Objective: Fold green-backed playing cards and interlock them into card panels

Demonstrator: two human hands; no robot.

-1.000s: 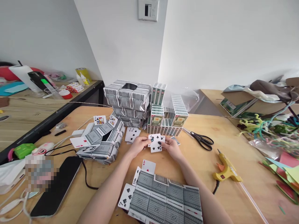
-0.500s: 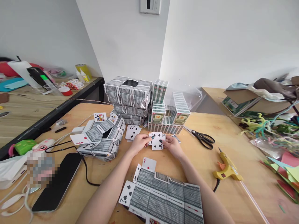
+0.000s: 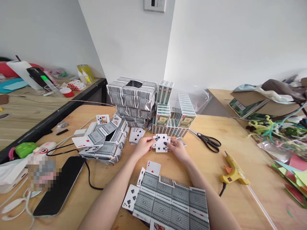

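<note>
Above the table's middle, a four of spades (image 3: 161, 145) lies crosswise over a five whose ends show on either side. My left hand (image 3: 145, 144) pinches the left side of this pair of playing cards, thumb on top. From the right, my right hand (image 3: 177, 147) grips the other side, its thumb pressing the four's edge. Nearer me lies a panel of joined cards (image 3: 171, 199), backs up, with an ace of diamonds (image 3: 153, 167) and a seven of spades (image 3: 131, 196) sticking out. A few face-up cards (image 3: 136, 134) rest left of my hands.
A card-covered box (image 3: 111, 148) stands at left, and several more (image 3: 131, 95) are stacked behind. Boxed card decks (image 3: 163, 120) stand at the back. Scissors (image 3: 208, 142) and a yellow glue gun (image 3: 233, 172) lie at right. A black phone (image 3: 59, 185) lies at front left.
My thumbs have shifted slightly on the four of spades, and it sits a touch higher in view. Both hands keep hold of the pair; the rest looks the same.
</note>
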